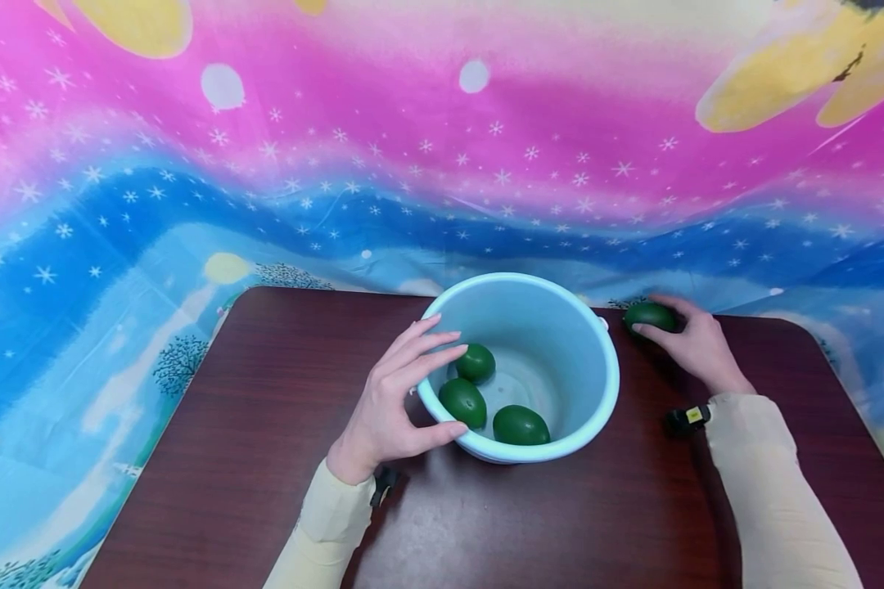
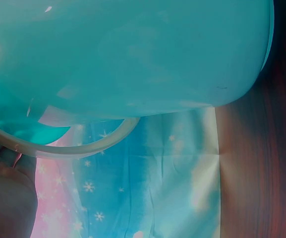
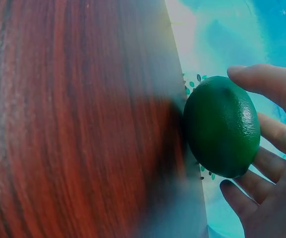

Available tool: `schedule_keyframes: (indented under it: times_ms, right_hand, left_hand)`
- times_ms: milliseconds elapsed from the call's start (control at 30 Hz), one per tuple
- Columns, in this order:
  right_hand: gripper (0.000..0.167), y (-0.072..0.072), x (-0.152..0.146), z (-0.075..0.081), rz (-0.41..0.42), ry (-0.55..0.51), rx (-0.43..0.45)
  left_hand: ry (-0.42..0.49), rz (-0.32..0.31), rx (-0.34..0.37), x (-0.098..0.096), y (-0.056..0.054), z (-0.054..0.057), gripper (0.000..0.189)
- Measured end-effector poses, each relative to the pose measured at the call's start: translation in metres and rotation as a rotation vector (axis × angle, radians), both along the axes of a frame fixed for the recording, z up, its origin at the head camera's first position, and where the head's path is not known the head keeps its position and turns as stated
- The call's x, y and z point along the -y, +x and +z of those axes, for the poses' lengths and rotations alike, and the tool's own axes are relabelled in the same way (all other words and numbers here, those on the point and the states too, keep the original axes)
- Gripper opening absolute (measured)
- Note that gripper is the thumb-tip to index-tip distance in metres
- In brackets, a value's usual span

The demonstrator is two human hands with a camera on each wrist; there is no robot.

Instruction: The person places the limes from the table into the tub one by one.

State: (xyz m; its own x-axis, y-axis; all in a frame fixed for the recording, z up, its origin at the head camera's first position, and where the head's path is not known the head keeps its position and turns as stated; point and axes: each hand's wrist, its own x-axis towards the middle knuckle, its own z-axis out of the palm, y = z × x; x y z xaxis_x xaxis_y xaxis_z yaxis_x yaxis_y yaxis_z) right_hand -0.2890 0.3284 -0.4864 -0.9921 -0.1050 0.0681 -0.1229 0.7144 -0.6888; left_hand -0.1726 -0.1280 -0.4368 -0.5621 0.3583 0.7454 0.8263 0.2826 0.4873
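Observation:
A light blue bucket (image 1: 610, 384) stands on the table with several limes inside: one lime (image 1: 475, 362) toward the back, another lime (image 1: 462, 402) by the left wall, and a third lime (image 1: 521, 425) at the front. My left hand (image 1: 401, 393) holds the bucket's left rim, fingers reaching over the edge and thumb at the front. The left wrist view shows the bucket's side (image 2: 133, 59) close up, with part of that hand (image 2: 9, 198) at lower left. At the table's far edge, my right hand (image 1: 696, 343) grips a lime (image 3: 222, 126) between thumb and fingers. Whether this lime touches the table cannot be told.
The dark reddish-brown wooden table (image 1: 280, 458) ends just behind the bucket. A colourful cloth (image 1: 383, 164) with snowflakes hangs behind it. A pale carrying handle (image 2: 83, 148) hangs along the bucket. Small black wrist cameras sit at both cuffs.

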Motion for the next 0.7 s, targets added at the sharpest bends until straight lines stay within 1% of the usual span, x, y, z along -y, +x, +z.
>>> schedule_keyframes:
  times_ms: [333, 700]
  right_hand:
    - [0.070, -0.0001, -0.0008, -0.0048, -0.009, -0.019, 0.017]
    - [0.068, -0.0007, 0.0045, -0.0060, -0.015, -0.004, 0.004]
  left_hand:
    - [-0.003, 0.003, 0.008, 0.0005, 0.0000, -0.0006, 0.070]
    - [-0.002, 0.000, 0.010, 0.0009, -0.0004, -0.0011, 0.069]
